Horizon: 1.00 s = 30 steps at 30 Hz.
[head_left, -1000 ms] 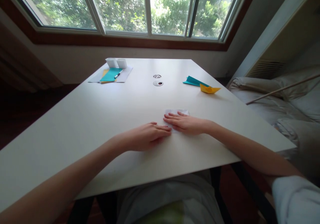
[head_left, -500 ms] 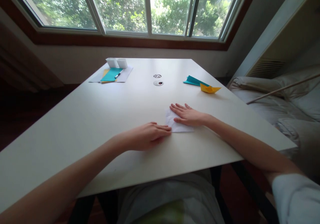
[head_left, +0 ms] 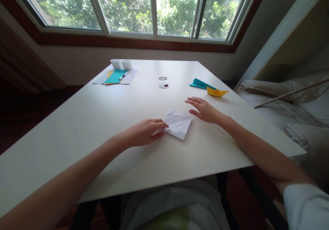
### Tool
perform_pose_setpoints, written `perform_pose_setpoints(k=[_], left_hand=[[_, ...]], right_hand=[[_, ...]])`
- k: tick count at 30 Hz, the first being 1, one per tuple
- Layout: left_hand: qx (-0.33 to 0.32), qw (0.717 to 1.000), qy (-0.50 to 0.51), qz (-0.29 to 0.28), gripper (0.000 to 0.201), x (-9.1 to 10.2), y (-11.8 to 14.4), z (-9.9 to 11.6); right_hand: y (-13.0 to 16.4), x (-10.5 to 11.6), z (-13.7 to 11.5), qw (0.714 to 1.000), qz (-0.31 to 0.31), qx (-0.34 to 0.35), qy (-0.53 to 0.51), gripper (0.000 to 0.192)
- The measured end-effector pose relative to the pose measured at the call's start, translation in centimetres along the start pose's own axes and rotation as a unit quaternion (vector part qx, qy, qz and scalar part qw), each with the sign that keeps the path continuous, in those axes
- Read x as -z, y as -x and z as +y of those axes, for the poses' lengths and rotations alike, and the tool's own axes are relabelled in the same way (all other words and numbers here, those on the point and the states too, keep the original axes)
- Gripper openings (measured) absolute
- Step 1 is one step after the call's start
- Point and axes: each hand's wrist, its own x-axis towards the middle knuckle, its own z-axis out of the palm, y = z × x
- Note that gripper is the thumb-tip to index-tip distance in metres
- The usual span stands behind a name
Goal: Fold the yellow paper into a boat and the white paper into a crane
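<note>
A folded piece of white paper [head_left: 178, 125] lies at a slant on the white table [head_left: 108, 120], with crease lines across its top. My left hand [head_left: 147, 131] pinches its left corner between thumb and fingers. Just past the paper's upper right side, my right hand [head_left: 203, 109] hovers with fingers apart and nothing in it. Farther right sit a yellow paper boat [head_left: 216, 92] and, touching or close behind it, a folded teal paper [head_left: 202, 83].
At the far left of the table, teal paper [head_left: 115, 76] and a marker [head_left: 123, 75] rest on white and yellow sheets, near two white paper boxes [head_left: 126, 64]. Two round inserts [head_left: 163, 85] are set in the tabletop. A padded seat [head_left: 259, 96] stands on the right.
My right hand has lifted off the paper and moved up and right. My left hand now grips the paper's corner, and the paper has turned and shifted slightly left.
</note>
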Motion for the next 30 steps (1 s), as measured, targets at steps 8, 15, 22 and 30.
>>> perform_pose_setpoints(k=[8,15,22,30], left_hand=[[0.004,0.999,-0.035,0.031,0.034,-0.8,0.1,-2.7],[-0.025,0.998,0.010,0.049,0.027,-0.8,-0.3,-2.7],[-0.035,0.995,0.033,0.084,0.021,-1.3,-0.8,-2.0],[-0.019,0.995,0.013,0.095,0.025,-1.5,-0.6,-2.2]], right_hand=[[0.5,0.3,-4.1,0.981,-0.067,0.166,-0.071,0.042],[0.6,-0.1,-4.7,0.985,-0.109,0.126,-0.041,0.068],[0.9,0.8,-4.9,0.984,-0.118,0.136,-0.013,0.075],[0.8,0.4,-4.6,0.983,-0.112,0.141,-0.017,0.068]])
